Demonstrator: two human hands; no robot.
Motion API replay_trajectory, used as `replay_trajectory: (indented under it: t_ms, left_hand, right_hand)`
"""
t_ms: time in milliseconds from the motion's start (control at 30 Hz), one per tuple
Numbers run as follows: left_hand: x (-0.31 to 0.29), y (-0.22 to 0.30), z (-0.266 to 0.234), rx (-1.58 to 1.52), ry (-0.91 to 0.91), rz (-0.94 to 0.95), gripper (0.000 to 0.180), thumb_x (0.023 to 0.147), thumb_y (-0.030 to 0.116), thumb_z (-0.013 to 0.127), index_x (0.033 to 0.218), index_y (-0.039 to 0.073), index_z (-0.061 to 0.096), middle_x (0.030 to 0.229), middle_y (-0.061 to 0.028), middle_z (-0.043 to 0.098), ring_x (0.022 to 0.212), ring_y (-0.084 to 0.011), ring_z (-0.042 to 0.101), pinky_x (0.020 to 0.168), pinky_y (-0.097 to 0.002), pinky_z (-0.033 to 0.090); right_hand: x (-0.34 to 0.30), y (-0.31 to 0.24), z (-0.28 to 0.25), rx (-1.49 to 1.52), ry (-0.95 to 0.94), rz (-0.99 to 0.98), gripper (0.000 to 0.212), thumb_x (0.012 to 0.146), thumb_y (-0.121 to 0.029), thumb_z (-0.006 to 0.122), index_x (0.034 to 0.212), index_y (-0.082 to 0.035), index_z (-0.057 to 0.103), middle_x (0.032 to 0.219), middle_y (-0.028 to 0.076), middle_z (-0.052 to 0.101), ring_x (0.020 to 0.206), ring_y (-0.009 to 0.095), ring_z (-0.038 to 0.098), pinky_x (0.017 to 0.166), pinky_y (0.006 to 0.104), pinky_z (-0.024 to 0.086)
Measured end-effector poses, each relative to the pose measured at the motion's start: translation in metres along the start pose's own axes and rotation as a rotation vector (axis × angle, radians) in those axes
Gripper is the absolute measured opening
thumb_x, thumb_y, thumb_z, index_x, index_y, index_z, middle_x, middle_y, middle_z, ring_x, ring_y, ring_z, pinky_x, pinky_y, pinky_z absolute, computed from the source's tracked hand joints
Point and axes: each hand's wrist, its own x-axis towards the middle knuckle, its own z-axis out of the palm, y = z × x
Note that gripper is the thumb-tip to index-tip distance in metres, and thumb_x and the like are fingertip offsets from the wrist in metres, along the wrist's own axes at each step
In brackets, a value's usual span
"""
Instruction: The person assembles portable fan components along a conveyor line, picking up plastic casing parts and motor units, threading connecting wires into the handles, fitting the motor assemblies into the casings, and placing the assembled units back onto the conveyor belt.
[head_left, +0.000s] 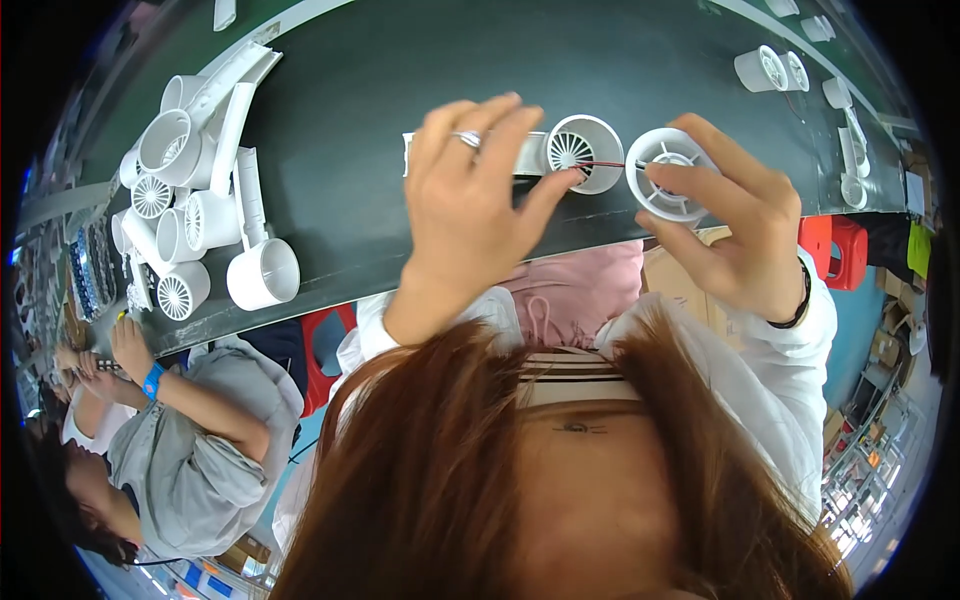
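My right hand [745,225] grips a white round fan housing [672,205] with spokes across its face, thumb and fingers around its rim. A red wire [605,164] runs from it into the open end of a white hair-dryer-shaped shell [600,128]. The shell lies on the table; slats of a grille show inside its barrel. Over the shell's handle [527,155] is my left hand [465,195], fingers apart and thumb tip at the barrel's near rim, by the wire. It hides part of the handle. A ring is on one left finger.
At the left of the dark green table [350,100] lies a pile of similar white shells [170,140]. More white round parts [762,70] stand at the far right. A co-worker [190,450] sits to my left, hands at the table edge. Red stools [848,253] stand beyond the edge.
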Motion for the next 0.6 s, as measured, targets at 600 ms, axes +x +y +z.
replay_trajectory:
  t_ms: [600]
  left_hand:
    - [-0.012,-0.006,0.009,-0.098,-0.245,-0.082,0.028,0.062,0.018,0.079,0.086,0.010,0.068,0.089,-0.0038,0.065,0.104,-0.0257,0.053,0.089,-0.0445,0.037]
  right_hand:
    - [0.053,-0.001,0.008,0.112,-0.296,0.087,0.020,0.063,-0.004,0.074,0.080,0.003,0.066,0.078,0.017,0.061,0.063,0.033,0.060,0.057,0.0343,0.046]
